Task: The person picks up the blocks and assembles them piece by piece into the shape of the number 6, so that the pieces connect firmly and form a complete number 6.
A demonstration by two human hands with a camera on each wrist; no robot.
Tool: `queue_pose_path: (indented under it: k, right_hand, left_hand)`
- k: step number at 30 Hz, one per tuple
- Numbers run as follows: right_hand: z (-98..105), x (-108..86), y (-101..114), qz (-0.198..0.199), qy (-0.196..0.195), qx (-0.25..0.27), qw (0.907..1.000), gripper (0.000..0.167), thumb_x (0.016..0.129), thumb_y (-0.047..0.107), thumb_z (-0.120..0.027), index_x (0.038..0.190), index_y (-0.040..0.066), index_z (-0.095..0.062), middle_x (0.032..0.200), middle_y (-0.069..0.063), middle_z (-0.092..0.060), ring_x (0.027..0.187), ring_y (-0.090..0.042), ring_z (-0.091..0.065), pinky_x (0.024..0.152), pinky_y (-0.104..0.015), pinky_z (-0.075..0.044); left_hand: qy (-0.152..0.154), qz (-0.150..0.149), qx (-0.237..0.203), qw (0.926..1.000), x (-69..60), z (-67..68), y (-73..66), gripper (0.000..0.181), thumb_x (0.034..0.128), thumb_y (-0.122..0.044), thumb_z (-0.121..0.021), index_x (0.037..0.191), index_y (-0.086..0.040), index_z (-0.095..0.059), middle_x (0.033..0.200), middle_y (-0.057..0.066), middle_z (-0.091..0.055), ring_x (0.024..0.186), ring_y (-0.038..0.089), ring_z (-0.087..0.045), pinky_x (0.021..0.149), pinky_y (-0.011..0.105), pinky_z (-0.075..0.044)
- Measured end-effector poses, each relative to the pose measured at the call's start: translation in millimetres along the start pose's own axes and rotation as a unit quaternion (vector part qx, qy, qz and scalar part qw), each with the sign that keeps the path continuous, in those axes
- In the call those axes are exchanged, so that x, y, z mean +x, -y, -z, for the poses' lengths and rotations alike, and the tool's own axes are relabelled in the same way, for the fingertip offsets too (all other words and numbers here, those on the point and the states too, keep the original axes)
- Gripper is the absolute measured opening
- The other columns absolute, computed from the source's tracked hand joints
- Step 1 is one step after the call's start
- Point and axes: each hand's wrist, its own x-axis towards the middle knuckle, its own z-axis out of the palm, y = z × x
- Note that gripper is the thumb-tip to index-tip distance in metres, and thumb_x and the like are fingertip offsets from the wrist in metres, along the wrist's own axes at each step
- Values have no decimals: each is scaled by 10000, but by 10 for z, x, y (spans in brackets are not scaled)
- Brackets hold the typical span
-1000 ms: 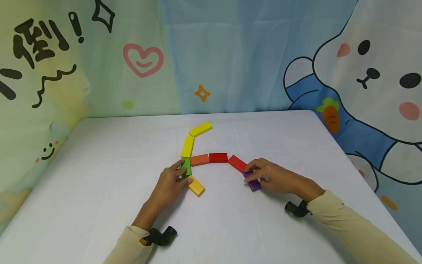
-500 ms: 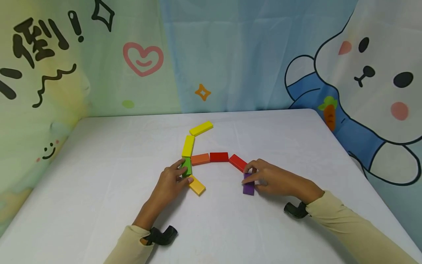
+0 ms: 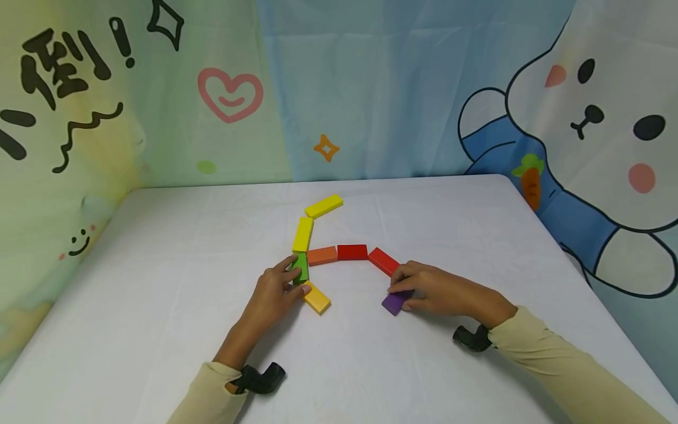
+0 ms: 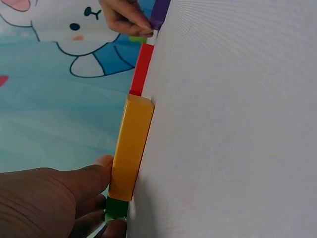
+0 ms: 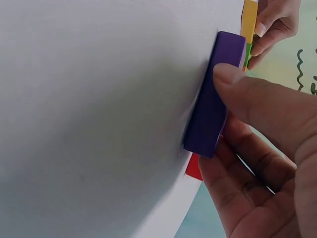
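Observation:
In the head view, my left hand [image 3: 274, 292] is at the green block [image 3: 301, 268], its fingers curled over the block. Its thumb touches the yellow-orange block [image 4: 132, 148], which lies at an angle against the green one. My right hand [image 3: 442, 290] pinches the purple block [image 5: 212, 101] between thumb and fingers, low over the white table. Just beyond it lies a red block [image 3: 384, 261]. From the green block to that red one, an orange block [image 3: 322, 256] and another red block [image 3: 352, 252] form an arc. My right fingers partly cover the purple block.
Two yellow blocks, one upright in view [image 3: 303, 235] and one slanted [image 3: 324, 206], continue the line toward the back of the white table [image 3: 185, 282]. A printed cloth [image 3: 371, 88] hangs behind. Black wrist cameras [image 3: 261, 378] sit at both wrists.
My right hand has turned the purple block so its near end swings left, and the fingers now close more over it. My left hand and the other blocks have stayed put.

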Motion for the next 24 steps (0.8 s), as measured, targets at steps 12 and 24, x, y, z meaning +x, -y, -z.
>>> queue_pose_path:
  k: [12, 24]
  right_hand:
    - [-25, 26, 15, 51, 12, 90, 9999, 340, 848, 138, -767, 1178, 88, -704, 1147, -10, -566, 1077, -189, -527, 884, -329, -505]
    - [-71, 125, 26, 580, -450, 546, 9958, 318, 864, 202, -757, 1162, 104, -703, 1125, 24, -579, 1058, -147, -547, 915, -334, -487]
  left_hand:
    - [-27, 0, 18, 10000, 7, 1, 3, 494, 828, -142, -788, 1258, 33, -618, 1433, 70, -497, 869, 194, -569, 750, 295, -510]
    - [18, 40, -73, 10000, 3, -2, 3, 495, 835, -142, -781, 1269, 24, -611, 1442, 65, -487, 886, 196, -585, 761, 297, -522]
